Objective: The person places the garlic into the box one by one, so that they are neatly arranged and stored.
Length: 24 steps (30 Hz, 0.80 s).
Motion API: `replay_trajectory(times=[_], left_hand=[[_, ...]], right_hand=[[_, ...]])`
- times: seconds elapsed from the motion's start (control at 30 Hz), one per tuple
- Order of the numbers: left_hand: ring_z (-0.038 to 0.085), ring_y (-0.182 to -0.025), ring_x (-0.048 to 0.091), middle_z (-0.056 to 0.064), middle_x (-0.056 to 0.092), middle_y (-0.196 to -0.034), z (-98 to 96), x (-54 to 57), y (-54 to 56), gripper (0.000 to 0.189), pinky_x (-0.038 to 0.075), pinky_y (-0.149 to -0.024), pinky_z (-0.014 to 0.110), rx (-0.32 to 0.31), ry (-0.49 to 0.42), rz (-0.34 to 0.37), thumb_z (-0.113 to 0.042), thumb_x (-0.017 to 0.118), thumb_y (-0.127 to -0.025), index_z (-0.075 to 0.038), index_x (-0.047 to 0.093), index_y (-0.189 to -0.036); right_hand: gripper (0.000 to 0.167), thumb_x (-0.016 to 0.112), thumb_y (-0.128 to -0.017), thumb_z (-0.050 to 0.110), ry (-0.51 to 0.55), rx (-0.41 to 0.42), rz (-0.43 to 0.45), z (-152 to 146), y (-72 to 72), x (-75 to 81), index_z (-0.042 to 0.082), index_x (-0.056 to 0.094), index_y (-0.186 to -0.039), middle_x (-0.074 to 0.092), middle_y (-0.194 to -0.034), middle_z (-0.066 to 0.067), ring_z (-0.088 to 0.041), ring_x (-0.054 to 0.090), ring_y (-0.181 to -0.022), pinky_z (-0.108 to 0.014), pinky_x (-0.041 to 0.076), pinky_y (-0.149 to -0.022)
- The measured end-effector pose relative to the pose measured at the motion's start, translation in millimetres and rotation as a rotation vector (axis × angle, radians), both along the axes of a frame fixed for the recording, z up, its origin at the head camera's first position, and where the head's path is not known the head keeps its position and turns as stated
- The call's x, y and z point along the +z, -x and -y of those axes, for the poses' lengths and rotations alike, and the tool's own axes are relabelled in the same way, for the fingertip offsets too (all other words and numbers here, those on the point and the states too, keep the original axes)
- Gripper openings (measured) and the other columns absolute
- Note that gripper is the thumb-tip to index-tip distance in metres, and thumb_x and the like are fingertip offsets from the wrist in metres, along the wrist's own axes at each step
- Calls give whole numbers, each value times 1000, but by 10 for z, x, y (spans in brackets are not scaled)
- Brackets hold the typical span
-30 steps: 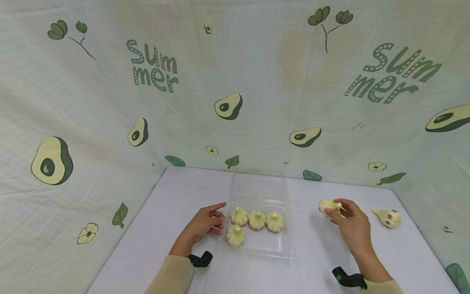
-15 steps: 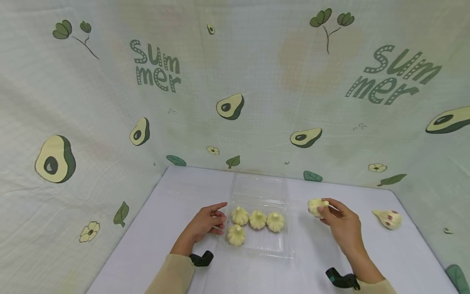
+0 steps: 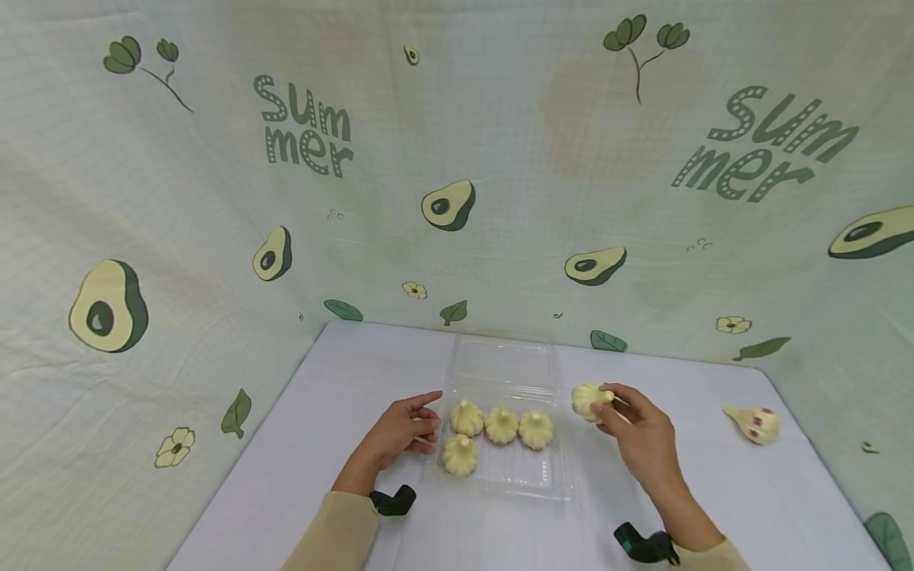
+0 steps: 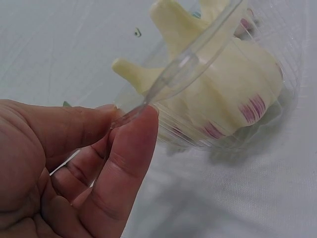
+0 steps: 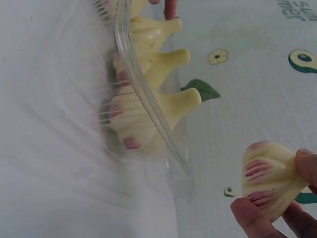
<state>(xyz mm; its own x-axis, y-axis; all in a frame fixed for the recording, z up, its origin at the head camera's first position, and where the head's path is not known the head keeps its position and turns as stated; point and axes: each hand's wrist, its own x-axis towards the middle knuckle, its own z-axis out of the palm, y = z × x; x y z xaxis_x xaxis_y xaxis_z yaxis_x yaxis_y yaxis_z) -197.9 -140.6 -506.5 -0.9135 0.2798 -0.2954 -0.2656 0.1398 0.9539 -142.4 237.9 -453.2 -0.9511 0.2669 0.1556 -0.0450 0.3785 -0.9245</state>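
A clear plastic clamshell box lies with its lid folded back, several pale garlic bulbs standing inside, stems up. In the left wrist view my left hand pinches the box's rim between thumb and finger; in the head view that hand is at the box's left side. My right hand grips another garlic bulb by its stem end, raised just right of the box. Purple streaks show on this held bulb in the right wrist view.
One more garlic bulb lies on its side at the right of the white table. The open lid reaches toward the printed cloth hanging behind the table.
My right hand has carried its garlic bulb leftward, from near the lone bulb at the right to close beside the box. My left hand stays at the box's edge.
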Motion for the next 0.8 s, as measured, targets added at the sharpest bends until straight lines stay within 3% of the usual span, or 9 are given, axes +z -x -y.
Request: replay_trajectory(times=[0.1, 0.27, 0.33, 0.8], left_hand=[[18, -80, 68, 10, 62, -108, 6, -14, 10, 63, 66, -68, 33, -3, -1, -4, -1, 69, -101, -10, 48, -159], [17, -78, 67, 10, 62, -108, 5, -15, 19, 63, 66, -68, 33, -3, -4, -4, -1, 69, -100, -10, 48, -159], [17, -78, 67, 10, 62, -109, 0, -6, 15, 63, 66, -68, 33, 0, -2, -1, -1, 69, -100, -10, 48, -159], [16, -78, 67, 10, 61, -108, -9, 14, -2, 63, 66, -67, 33, 4, -6, 7, -3, 70, -100, -9, 48, -159]], right_hand=[[35, 76, -99, 11, -24, 19, 18, 53, 16, 2, 0, 68, -131, 66, -138, -20, 10, 62, -106, -18, 62, -76], [34, 76, -99, 11, -42, 51, 51, 154, 15, 14, 1, 68, -131, 66, -138, -20, -31, 67, -125, -21, 64, -77], [34, 75, -100, 11, -40, 62, 63, 193, 14, 22, 1, 67, -131, 65, -140, -21, -40, 64, -129, -22, 64, -77], [33, 78, -97, 12, -23, 115, 71, 379, 4, -11, 4, 70, -128, 66, -138, -19, -40, 64, -130, -25, 65, -76]])
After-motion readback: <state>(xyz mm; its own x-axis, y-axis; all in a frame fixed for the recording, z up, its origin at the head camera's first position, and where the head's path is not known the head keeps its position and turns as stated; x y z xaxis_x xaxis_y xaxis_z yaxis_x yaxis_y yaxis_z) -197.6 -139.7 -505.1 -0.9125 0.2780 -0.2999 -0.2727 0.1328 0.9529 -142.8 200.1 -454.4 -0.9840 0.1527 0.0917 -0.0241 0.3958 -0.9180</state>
